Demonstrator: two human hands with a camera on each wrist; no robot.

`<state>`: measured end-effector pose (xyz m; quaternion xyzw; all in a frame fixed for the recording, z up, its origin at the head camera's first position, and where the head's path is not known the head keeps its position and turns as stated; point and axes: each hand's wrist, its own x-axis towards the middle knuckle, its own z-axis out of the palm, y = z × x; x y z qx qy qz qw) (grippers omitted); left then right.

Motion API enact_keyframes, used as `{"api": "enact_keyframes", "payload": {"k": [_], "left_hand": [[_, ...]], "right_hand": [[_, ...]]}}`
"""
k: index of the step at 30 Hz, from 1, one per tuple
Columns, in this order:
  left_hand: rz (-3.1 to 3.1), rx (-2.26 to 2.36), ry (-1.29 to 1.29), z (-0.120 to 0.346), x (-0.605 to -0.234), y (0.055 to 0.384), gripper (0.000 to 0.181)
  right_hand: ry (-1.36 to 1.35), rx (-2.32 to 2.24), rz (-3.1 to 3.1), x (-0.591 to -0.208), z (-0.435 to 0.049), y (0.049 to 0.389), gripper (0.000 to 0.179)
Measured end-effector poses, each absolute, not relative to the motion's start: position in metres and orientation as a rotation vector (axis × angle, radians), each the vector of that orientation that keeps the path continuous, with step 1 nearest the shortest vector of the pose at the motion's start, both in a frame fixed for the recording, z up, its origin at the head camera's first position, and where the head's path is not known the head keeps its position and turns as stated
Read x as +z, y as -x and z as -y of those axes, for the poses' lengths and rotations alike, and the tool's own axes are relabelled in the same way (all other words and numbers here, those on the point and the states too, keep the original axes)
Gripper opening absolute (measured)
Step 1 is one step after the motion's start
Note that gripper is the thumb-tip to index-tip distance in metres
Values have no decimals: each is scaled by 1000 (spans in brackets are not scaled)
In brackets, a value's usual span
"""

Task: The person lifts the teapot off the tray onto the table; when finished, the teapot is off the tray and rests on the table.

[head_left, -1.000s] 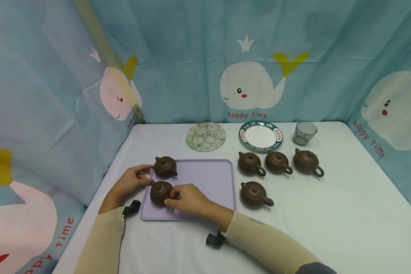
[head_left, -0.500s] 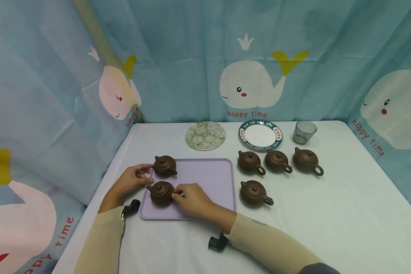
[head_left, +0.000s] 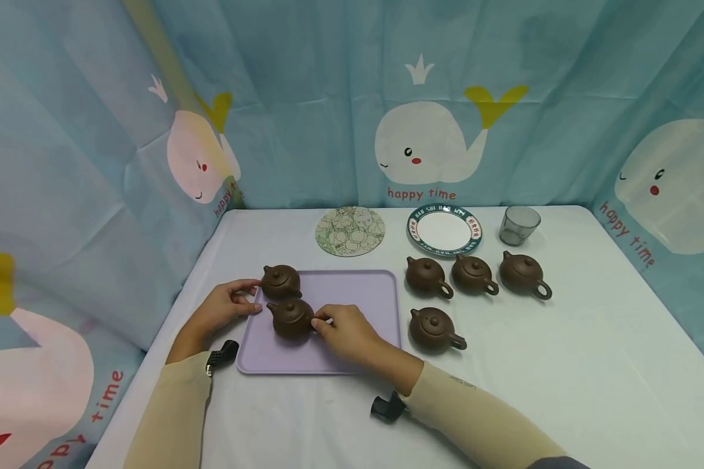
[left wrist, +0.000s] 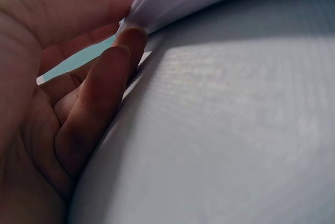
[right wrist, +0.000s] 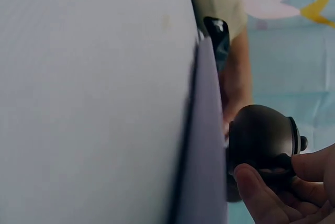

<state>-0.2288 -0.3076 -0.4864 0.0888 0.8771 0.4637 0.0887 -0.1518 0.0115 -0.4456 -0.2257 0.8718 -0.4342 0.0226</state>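
Observation:
A small dark brown teapot (head_left: 291,322) is over the left part of the lilac tray (head_left: 352,290), its spout pointing left. My right hand (head_left: 352,333) pinches its handle between thumb and fingers; the right wrist view shows this teapot (right wrist: 260,132) from the side, close over the tray. Just behind it, overlapping it in the head view, a second brown teapot (head_left: 278,283) sits in the tray's far left corner. My left hand (head_left: 225,307) holds the tray's left edge, with the thumb and fingers at the rim (left wrist: 157,4) in the left wrist view.
Several more brown teapots (head_left: 432,329) stand right of the tray, most in a row. Behind them are a green-rimmed plate (head_left: 444,230) and a clear glass (head_left: 519,226). A round patterned mat (head_left: 350,232) lies behind the tray. A whale-print curtain (head_left: 305,98) surrounds the white table (head_left: 563,365).
My right hand has carried the front teapot to the right and slightly away, inward from the tray's left edge and closer to the rear teapot. The left hand has stayed at the rim.

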Motion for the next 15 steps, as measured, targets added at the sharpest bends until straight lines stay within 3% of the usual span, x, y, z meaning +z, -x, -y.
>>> {"api": "enact_keyframes", "payload": {"k": [15], "left_hand": [[-2616, 1350, -223, 307, -485, 228, 69]], "right_hand": [[536, -1401, -2693, -413, -77, 149, 15]]}}
